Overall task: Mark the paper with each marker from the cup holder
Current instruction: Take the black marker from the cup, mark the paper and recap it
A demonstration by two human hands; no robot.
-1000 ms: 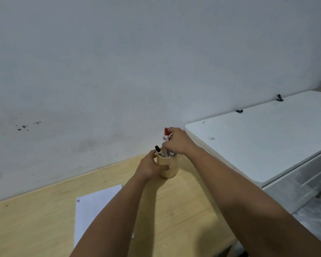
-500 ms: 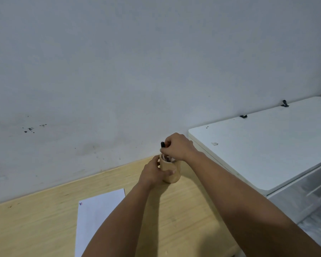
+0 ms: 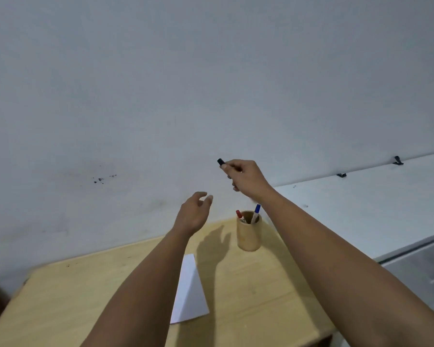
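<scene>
A wooden cup holder (image 3: 248,234) stands on the light wooden table (image 3: 256,296), near the wall. A red-capped marker (image 3: 240,216) and a blue-capped marker (image 3: 256,212) stick out of it. My right hand (image 3: 246,179) is raised above the cup and grips a black-capped marker (image 3: 221,161); only its cap end shows past my fingers. My left hand (image 3: 194,214) hovers to the left of the cup, fingers apart, holding nothing. A white sheet of paper (image 3: 188,291) lies on the table, partly hidden by my left forearm.
A plain grey wall fills the upper view, with dark specks (image 3: 100,179) at the left. A white chest-like cabinet (image 3: 373,209) with black hinges stands to the right of the table. The table's right edge runs near the cabinet.
My right hand has lifted the black-capped marker up out of the cup. My left hand has let go of the cup and moved left and up. The red marker is back in the cup.
</scene>
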